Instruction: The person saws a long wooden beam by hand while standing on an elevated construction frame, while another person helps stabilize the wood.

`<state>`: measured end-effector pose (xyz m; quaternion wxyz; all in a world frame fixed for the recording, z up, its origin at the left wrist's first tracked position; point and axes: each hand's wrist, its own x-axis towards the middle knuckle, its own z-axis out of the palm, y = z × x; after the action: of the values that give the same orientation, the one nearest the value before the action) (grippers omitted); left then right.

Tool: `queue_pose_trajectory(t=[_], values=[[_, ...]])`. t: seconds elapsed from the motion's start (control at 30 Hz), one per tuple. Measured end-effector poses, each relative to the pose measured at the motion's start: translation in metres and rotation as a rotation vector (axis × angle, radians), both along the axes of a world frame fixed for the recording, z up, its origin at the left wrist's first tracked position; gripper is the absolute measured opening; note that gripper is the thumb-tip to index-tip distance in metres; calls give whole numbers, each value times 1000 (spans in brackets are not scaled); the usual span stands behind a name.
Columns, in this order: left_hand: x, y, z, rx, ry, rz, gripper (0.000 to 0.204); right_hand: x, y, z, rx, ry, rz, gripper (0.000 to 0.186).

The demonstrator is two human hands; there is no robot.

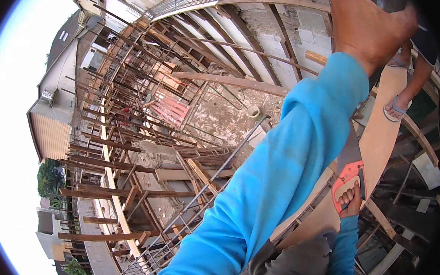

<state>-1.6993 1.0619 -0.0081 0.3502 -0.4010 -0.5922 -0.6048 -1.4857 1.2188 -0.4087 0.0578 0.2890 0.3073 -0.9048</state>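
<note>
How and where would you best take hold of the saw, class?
Probably grip the saw by its red handle, coming from the body's side: that end lies nearest, its loop has an opening for fingers, and the toothed blade points away. The right hand holds it there.

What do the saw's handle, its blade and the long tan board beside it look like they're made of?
Saw handle: probably moulded plastic, orange-red with darker trim, smooth curves.
Blade: likely steel, being thin, flat and dull grey.
Board: seemingly bare plywood or timber, judging by its smooth, unpainted tan face; I can't tell which.
</note>
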Motion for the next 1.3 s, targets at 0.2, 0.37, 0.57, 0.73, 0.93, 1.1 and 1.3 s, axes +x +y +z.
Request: queue_pose_trajectory(t=[0.2,0.37,0.57,0.73,0.93,1.1,1.3], values=[[-4,10,5,9,-2,-17,70,134,5,60,100,-209,39,49],[14,10,10,15,-20,-19,80,-82,-27,-3,24,-64,-132,43],[8,10,5,21,47,-23,76,114,9,19,44,-165,-1,43],[-6,22,1,43,35,-9,72,39,-24,47,59,-129,-57,44],[2,25,5,18,37,-23,67,-31,-15,-7,132,-41,-46,44],[-9,30,-3,30,40,-7,63,143,5,34,-174,-4,191,50],[-1,29,3,24,56,-57,58,-72,-31,1,8,1,-142,46]])
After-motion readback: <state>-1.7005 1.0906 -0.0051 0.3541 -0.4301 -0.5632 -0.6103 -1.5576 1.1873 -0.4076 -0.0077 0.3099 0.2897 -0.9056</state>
